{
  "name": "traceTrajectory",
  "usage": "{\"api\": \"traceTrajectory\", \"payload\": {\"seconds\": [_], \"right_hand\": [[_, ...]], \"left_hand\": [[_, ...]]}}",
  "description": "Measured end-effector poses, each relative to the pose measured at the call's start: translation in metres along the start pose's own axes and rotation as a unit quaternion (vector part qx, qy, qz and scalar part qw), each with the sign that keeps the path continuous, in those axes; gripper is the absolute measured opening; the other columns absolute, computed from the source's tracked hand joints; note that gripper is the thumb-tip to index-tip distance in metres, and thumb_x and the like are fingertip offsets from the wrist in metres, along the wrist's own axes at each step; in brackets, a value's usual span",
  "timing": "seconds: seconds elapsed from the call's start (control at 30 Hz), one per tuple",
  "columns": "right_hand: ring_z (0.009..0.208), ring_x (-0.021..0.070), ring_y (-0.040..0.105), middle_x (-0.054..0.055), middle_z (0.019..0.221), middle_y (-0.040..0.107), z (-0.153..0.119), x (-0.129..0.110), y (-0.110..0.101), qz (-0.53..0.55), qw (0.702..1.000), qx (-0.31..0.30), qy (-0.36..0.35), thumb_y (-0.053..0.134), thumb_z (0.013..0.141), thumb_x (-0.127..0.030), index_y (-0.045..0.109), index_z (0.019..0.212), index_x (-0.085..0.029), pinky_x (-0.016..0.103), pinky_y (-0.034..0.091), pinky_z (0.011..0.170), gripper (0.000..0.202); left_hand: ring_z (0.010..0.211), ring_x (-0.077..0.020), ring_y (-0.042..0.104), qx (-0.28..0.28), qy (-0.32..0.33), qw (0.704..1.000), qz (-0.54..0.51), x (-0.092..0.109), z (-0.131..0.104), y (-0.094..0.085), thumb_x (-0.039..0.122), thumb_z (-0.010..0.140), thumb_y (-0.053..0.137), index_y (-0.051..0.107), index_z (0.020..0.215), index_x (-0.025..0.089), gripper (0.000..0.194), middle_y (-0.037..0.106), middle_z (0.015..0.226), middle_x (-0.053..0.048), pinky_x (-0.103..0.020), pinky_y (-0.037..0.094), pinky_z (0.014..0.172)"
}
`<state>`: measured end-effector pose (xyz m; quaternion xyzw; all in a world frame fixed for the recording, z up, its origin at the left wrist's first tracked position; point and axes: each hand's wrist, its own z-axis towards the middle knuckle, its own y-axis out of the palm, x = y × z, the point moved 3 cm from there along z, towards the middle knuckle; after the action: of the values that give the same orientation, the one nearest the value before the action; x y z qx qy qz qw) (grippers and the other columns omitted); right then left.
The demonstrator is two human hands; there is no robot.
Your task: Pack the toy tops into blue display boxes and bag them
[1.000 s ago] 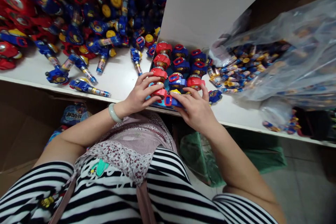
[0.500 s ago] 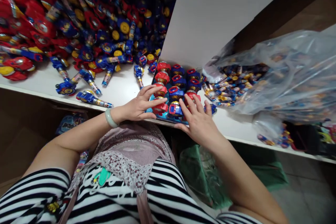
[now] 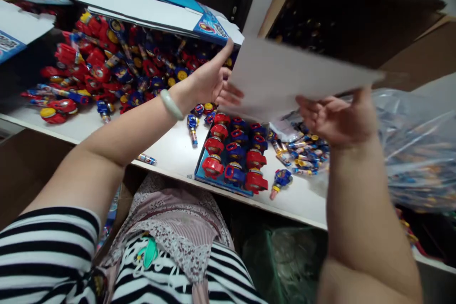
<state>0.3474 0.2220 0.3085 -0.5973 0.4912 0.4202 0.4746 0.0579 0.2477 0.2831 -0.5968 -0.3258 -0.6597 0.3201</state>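
Behind the front edge of the surface (image 3: 174,154), left hand (image 3: 220,83) wide, right hand (image 3: 337,118), grip unclear, both meet a white panel (image 3: 278,76).

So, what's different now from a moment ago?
The left hand and right hand have left the toys and risen to the edges of the white panel; whether they grip it is unclear. The toys still sit in rows in the blue box.
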Motion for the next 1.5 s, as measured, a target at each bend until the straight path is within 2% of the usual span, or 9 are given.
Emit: {"api": "traceTrajectory", "payload": {"seconds": [0.1, 0.2, 0.33, 0.57, 0.83, 1.03, 1.23, 1.4, 1.5], "right_hand": [[0.072, 0.0174, 0.072, 0.012, 0.105, 0.075, -0.034, 0.030, -0.008, -0.055, 0.996, -0.061, 0.023, 0.059, 0.085, -0.055, 0.066, 0.119, -0.023, 0.027, 0.054, 0.056, 0.047], [0.061, 0.0164, 0.064, 0.001, 0.084, 0.073, -0.045, 0.050, -0.004, -0.159, 0.983, -0.052, -0.078, 0.082, 0.061, -0.032, 0.054, 0.138, -0.028, 0.028, 0.052, 0.053, 0.082], [0.071, 0.0192, 0.064, 0.004, 0.093, 0.073, -0.041, 0.055, 0.006, -0.312, 0.920, 0.077, -0.225, 0.075, 0.073, -0.034, 0.067, 0.120, -0.025, 0.035, 0.056, 0.067, 0.049], [0.064, 0.0184, 0.065, 0.000, 0.078, 0.070, -0.056, 0.091, 0.009, -0.329, 0.921, -0.029, -0.206, 0.069, 0.077, -0.030, 0.060, 0.127, -0.023, 0.030, 0.053, 0.059, 0.051], [0.083, 0.0204, 0.071, 0.004, 0.105, 0.076, -0.077, 0.132, 0.017, -0.459, 0.854, -0.059, -0.239, 0.058, 0.086, -0.019, 0.050, 0.143, -0.026, 0.032, 0.055, 0.077, 0.057], [0.106, 0.0215, 0.069, 0.004, 0.135, 0.066, -0.072, 0.142, 0.012, -0.460, 0.843, -0.037, -0.276, 0.055, 0.092, -0.021, 0.049, 0.146, -0.025, 0.034, 0.054, 0.092, 0.055], [0.113, 0.0208, 0.068, 0.003, 0.137, 0.065, -0.077, 0.154, 0.011, -0.476, 0.828, -0.039, -0.294, 0.050, 0.096, -0.023, 0.046, 0.149, -0.026, 0.033, 0.054, 0.094, 0.053], [0.117, 0.0230, 0.066, 0.004, 0.135, 0.066, -0.074, 0.151, 0.009, -0.500, 0.813, -0.013, -0.297, 0.048, 0.096, -0.021, 0.045, 0.150, -0.026, 0.036, 0.054, 0.095, 0.054], [0.115, 0.0221, 0.067, 0.003, 0.136, 0.066, -0.073, 0.151, 0.008, -0.466, 0.828, -0.026, -0.311, 0.049, 0.095, -0.021, 0.045, 0.149, -0.028, 0.036, 0.056, 0.094, 0.055]], "left_hand": [[0.075, -0.0228, 0.071, 0.004, -0.043, 0.999, -0.018, -0.022, -0.041, 0.018, 0.066, 0.081, 0.068, 0.059, 0.111, 0.012, 0.063, 0.069, 0.089, -0.013, -0.033, 0.057, 0.059], [0.081, -0.0188, 0.070, 0.077, 0.017, 0.996, 0.051, -0.037, -0.055, 0.022, 0.025, 0.068, 0.086, 0.051, 0.123, 0.015, 0.066, 0.068, 0.093, -0.007, -0.029, 0.059, 0.069], [0.087, -0.0196, 0.069, 0.157, 0.146, 0.958, 0.193, -0.044, -0.049, 0.018, 0.014, 0.074, 0.078, 0.056, 0.122, 0.017, 0.053, 0.065, 0.084, -0.003, -0.025, 0.056, 0.070], [0.073, -0.0153, 0.069, 0.090, 0.136, 0.936, 0.311, -0.076, -0.080, 0.020, 0.029, 0.084, 0.072, 0.053, 0.127, 0.017, 0.049, 0.068, 0.080, -0.001, -0.021, 0.054, 0.062], [0.053, -0.0095, 0.056, 0.116, 0.324, 0.818, 0.462, -0.123, -0.103, 0.022, 0.038, 0.082, 0.075, 0.051, 0.142, 0.031, 0.065, 0.069, 0.092, -0.001, -0.022, 0.047, 0.044], [0.058, -0.0122, 0.056, 0.130, 0.309, 0.771, 0.542, -0.122, -0.100, 0.011, 0.037, 0.077, 0.080, 0.050, 0.140, 0.042, 0.070, 0.065, 0.077, 0.007, -0.027, 0.050, 0.048], [0.050, -0.0085, 0.053, 0.096, 0.329, 0.795, 0.500, -0.125, -0.106, 0.020, 0.031, 0.080, 0.078, 0.041, 0.147, 0.041, 0.077, 0.065, 0.071, 0.009, -0.022, 0.045, 0.041], [0.051, -0.0125, 0.057, 0.128, 0.385, 0.702, 0.585, -0.115, -0.105, 0.030, 0.031, 0.082, 0.077, 0.043, 0.149, 0.028, 0.075, 0.066, 0.064, 0.006, -0.022, 0.042, 0.042], [0.051, -0.0127, 0.059, 0.120, 0.367, 0.735, 0.557, -0.111, -0.105, 0.034, 0.030, 0.087, 0.070, 0.041, 0.149, 0.028, 0.069, 0.066, 0.068, 0.004, -0.023, 0.047, 0.046]]}}
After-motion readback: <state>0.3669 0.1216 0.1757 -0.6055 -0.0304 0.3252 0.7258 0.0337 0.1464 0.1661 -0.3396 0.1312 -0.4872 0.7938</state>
